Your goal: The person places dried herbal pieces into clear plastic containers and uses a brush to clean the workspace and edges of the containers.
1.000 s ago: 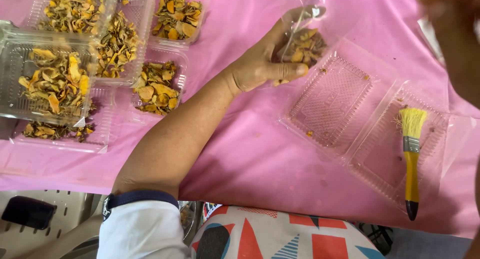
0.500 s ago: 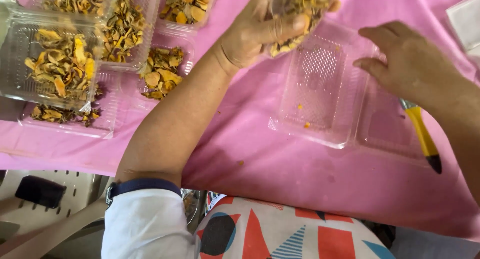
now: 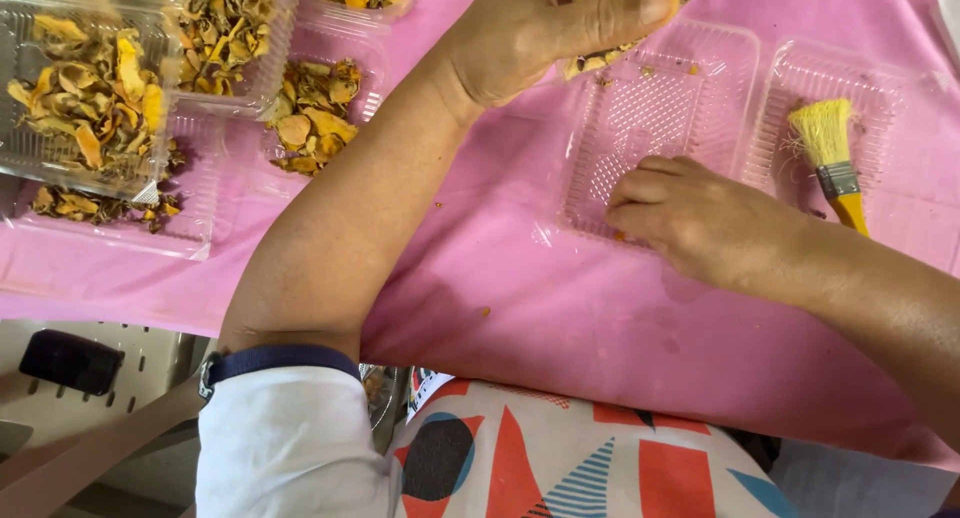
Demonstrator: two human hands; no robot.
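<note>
Pink tablecloth (image 3: 520, 308) seen from above, covered in clear plastic clamshell boxes. Upper left: several filled boxes (image 3: 85, 88) of dried yellow-orange slices, 1 with its lid down. Left hand (image 3: 545, 23), fingers closed around a batch of dried slices (image 3: 600, 58), held just above an open, nearly empty clamshell tray (image 3: 660, 118). Right hand (image 3: 700, 213), fingers curled together, resting on that tray's near edge. Yellow-handled brush (image 3: 835, 163) lying in the tray's other half. Filling of this tray barely begun, only crumbs inside.

I see the open tray (image 3: 660, 128) lying on the tablecloth (image 3: 520, 308), the brush (image 3: 832, 158) in its right half, filled boxes (image 3: 90, 88) probably stacked far left.
</note>
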